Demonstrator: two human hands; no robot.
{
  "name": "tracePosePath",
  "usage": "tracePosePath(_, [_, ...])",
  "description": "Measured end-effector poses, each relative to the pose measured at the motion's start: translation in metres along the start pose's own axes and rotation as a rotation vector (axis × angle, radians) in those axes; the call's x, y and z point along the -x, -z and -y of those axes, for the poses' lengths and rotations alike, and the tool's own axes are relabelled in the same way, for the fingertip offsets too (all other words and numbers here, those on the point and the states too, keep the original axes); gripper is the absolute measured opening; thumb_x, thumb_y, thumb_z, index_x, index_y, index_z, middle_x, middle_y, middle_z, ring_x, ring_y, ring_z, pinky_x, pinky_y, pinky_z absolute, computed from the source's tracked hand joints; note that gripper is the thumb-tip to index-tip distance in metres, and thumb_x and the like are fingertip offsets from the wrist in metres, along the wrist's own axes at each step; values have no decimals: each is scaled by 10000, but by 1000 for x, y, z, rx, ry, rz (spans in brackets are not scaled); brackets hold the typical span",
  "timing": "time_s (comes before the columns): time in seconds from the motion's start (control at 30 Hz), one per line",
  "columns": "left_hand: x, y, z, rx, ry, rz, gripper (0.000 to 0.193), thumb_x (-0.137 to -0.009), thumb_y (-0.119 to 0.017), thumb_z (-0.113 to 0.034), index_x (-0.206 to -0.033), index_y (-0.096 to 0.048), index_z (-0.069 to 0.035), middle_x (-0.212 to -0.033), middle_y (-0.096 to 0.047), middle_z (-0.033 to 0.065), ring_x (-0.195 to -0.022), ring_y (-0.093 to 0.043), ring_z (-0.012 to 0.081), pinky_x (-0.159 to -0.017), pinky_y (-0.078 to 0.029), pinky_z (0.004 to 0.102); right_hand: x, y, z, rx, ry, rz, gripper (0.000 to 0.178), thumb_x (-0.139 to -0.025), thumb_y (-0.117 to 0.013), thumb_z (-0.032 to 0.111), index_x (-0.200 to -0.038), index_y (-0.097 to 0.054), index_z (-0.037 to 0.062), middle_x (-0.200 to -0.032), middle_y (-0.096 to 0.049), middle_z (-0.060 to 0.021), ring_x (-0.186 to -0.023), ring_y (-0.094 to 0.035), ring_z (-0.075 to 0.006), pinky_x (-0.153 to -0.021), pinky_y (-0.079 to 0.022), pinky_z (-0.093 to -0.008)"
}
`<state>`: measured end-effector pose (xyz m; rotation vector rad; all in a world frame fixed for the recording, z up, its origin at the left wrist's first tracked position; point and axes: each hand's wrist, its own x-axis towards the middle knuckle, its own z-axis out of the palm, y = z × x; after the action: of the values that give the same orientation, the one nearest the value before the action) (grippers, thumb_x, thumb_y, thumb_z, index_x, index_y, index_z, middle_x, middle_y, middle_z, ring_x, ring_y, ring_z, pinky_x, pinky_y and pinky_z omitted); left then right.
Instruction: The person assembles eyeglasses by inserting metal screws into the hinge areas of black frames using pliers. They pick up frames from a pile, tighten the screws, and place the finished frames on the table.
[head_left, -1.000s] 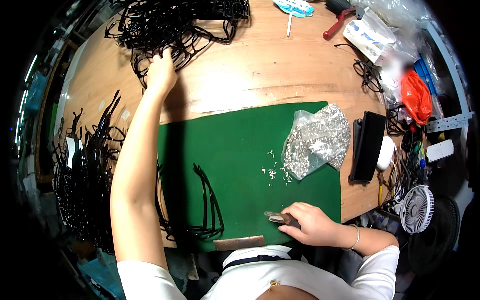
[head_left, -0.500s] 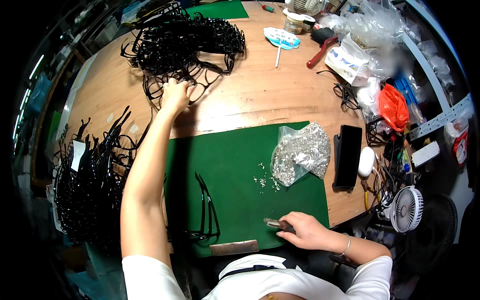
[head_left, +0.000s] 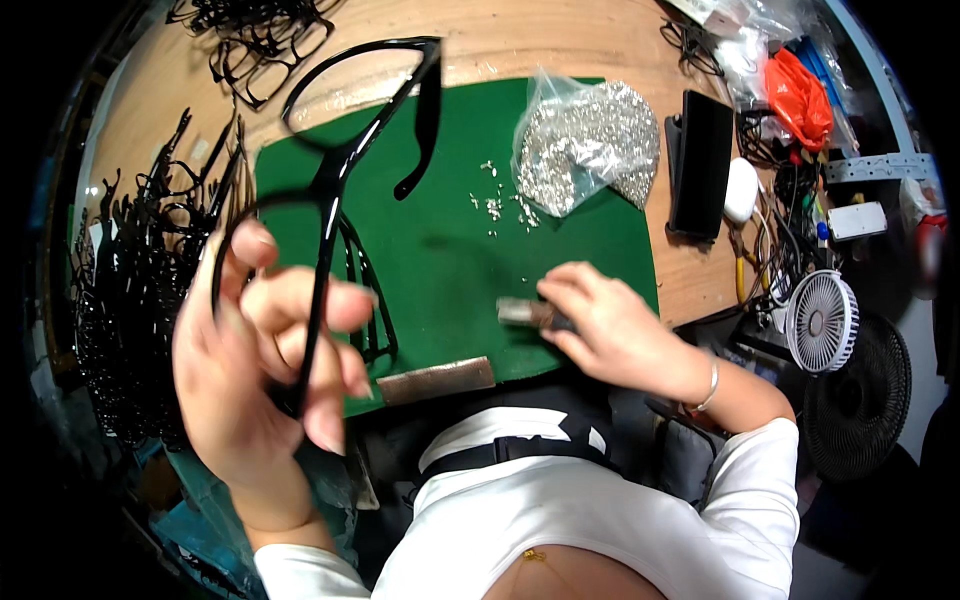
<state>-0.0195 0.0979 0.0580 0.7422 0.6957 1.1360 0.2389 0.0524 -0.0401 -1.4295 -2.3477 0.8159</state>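
Note:
A glossy black eyeglass frame [head_left: 335, 165] is raised over the left part of the green mat [head_left: 450, 260], close to the camera. My left hand [head_left: 265, 350] grips it, fingers around one rim and a side arm; an unfolded arm points down toward the mat. Above the mat's right front part, my right hand [head_left: 625, 330] is closed on a short tool [head_left: 520, 312] with a flat metal tip and a dark handle. Its exact kind is unclear. Small silver bits [head_left: 494, 208] lie loose beyond it, beside a clear plastic bag [head_left: 575, 160] full of them.
Another black frame [head_left: 375, 300] stands on the mat behind my left hand. A metal strip [head_left: 435, 381] lies along the front edge. Many black frames [head_left: 130, 320] are heaped at left, more [head_left: 265, 55] farther back. At right are a phone [head_left: 700, 165], cables and a white fan [head_left: 822, 320].
My left hand has come back from the far pile with an eyeglass frame and lifted it near the camera. My right hand still holds the tool. The whole view has shifted.

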Motion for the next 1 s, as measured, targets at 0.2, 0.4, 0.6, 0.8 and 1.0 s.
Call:
tracePosePath(0.2, [32, -11, 61, -107, -95, -181, 834, -605, -705, 48, -1264, -196, 44, -1021, -559, 239, -712, -619, 209, -591, -533, 297, -26, -6, -15, -58, -103, -89, 182, -691, -615, 73, -814, -500, 3, -727, -510, -139, -712, -533, -315, -643, -437, -394])
tracePosePath(0.4, [43, -11, 80, -213, -225, -101, 1034, -641, -698, 51, -1354, 40, -81, -1034, -535, 226, -705, -594, 146, -659, -501, 248, -30, -31, -18, 148, -20, -156, 163, -681, -611, 72, -771, -487, 16, -713, -511, -126, -700, -529, -280, -637, -412, -370])
tracePosePath(0.6, [33, -14, 100, -365, -238, 157, 983, -681, -619, 113, -1358, 61, -101, -1187, -422, 250, -788, -565, 132, -677, -473, 228, -25, -6, -2, -191, -206, -38, 167, -739, -602, 114, -790, -499, -7, -737, -530, -146, -715, -539, -316, -615, -421, -388])
tracePosePath(0.8, [22, -27, 122, -695, -370, 63, 913, -677, -644, 94, -1340, -31, -33, -1212, -438, 221, -801, -577, 174, -710, -493, 240, 6, 26, 44, -732, -197, -165, 104, -787, -610, 71, -812, -536, 2, -736, -525, -63, -609, -508, -114, -541, -411, -245])
tracePosePath(1.0, [23, -39, 127, -791, -389, -6, 879, -680, -621, 92, -1337, -51, -35, -1210, -459, 188, -858, -549, 157, -743, -501, 245, 7, 16, 45, -1074, -336, -228, 152, -815, -612, 122, -862, -507, 22, -756, -507, -3, -649, -454, -49, -576, -385, -193])
